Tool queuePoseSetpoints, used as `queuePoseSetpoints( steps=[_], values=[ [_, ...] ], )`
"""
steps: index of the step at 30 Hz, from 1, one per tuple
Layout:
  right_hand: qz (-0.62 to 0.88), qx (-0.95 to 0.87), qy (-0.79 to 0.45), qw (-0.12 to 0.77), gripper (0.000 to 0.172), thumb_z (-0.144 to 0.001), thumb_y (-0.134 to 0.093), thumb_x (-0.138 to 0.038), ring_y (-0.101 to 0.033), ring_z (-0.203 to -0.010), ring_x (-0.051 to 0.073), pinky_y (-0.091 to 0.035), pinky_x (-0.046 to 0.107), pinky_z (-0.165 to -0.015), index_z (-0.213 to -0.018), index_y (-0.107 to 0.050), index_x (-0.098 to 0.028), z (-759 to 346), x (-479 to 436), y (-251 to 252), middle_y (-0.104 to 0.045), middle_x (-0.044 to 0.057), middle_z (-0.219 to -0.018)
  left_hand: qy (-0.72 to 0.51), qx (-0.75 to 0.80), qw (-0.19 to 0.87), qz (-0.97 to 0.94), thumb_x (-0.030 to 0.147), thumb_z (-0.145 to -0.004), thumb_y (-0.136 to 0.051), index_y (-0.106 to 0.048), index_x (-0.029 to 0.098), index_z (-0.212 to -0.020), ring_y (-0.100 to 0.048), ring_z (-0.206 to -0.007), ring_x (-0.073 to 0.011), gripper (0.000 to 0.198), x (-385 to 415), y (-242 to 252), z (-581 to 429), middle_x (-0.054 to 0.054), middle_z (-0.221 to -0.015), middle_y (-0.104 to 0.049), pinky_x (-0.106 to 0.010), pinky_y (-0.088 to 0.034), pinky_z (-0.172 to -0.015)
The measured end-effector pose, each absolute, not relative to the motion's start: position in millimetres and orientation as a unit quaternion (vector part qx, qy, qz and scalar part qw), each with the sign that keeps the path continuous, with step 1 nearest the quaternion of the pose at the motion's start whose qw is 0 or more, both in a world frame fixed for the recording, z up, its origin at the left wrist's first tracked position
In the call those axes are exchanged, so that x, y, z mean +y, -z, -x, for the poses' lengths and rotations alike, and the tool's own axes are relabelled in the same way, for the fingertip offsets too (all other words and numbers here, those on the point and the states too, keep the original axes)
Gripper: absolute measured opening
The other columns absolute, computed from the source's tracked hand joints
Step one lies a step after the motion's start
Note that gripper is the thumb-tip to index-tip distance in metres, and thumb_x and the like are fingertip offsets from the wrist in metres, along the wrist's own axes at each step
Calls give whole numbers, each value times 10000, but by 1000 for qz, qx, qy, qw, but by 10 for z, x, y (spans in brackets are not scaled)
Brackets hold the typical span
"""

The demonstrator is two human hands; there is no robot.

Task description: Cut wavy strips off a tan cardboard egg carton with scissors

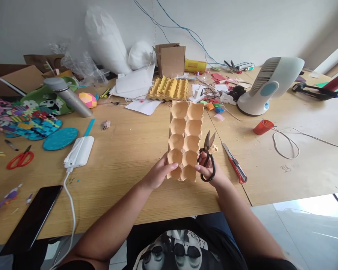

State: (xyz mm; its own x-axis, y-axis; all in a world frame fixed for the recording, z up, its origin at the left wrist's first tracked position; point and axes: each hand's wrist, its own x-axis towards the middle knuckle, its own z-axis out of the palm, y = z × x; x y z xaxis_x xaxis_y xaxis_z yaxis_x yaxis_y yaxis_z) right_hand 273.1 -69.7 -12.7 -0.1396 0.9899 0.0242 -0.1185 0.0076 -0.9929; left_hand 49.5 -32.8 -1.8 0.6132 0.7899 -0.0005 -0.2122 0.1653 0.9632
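A tan cardboard egg carton piece (184,140), two cups wide with ragged edges, is held up above the table in front of me. My left hand (157,171) grips its lower left side, thumb over a cup. At the lower right edge, the thumb of my right hand (210,170) presses on the carton. That same hand also carries black-handled scissors (209,140), their blades spread and pointing away from me. A red and grey utility knife (234,163) lies on the table right of the scissors.
A yellow egg tray (169,89) lies behind the carton. To the right stand a white fan (270,88) and a red cup (263,127). On the left are a power bank (79,152), red-handled scissors (20,158), a phone (32,217) overhanging the edge, and a metal bottle (69,97).
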Motion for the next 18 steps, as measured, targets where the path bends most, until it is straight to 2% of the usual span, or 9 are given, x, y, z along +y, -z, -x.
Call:
queuePoseSetpoints(
  steps=[3, 7, 13, 15, 18],
  values=[
    [424, -510, -572, 482, 552, -687, -832, -593, -552, -859, 173, -474, 294, -793, -992, -523, -253, -2736, -697, 186, -561, 20, -963, -340, 273, 724, -534, 419, -897, -676, -525, 266, -1395, -655, -1203, -301, 542, -309, 24, -505, -118, -1302, -673, -443, -588, -955],
    [432, -511, -573, 474, 594, -661, -812, -660, -562, -887, 191, -485, 314, -816, -974, -523, -246, -2760, -669, 191, -571, 31, -953, -342, 270, 725, -534, 364, -887, -718, -542, 262, -1345, -640, -1223, -283, 501, -320, 40, -552, -98, -1326, -663, -434, -569, -995],
    [378, -499, -595, 505, 526, -676, -848, -575, -560, -861, 190, -482, 328, -815, -945, -530, -254, -2776, -655, 182, -556, 5, -902, -333, 268, 729, -535, 356, -894, -723, -519, 235, -1378, -615, -1246, -270, 539, -329, 23, -583, -105, -1347, -646, -394, -537, -1019],
    [362, -498, -608, 501, 512, -679, -856, -553, -556, -861, 194, -478, 329, -810, -940, -532, -255, -2784, -664, 182, -556, 6, -901, -338, 267, 727, -535, 360, -891, -728, -526, 232, -1374, -637, -1189, -245, 539, -333, 33, -574, -94, -1295, -668, -369, -540, -1001],
    [341, -499, -621, 500, 487, -701, -842, -548, -545, -830, 186, -473, 320, -773, -941, -538, -253, -2797, -666, 189, -545, 6, -892, -340, 269, 725, -535, 351, -897, -721, -564, 221, -1335, -678, -997, -188, 482, -338, 74, -550, -58, -1076, -720, -321, -553, -933]
  ],
)
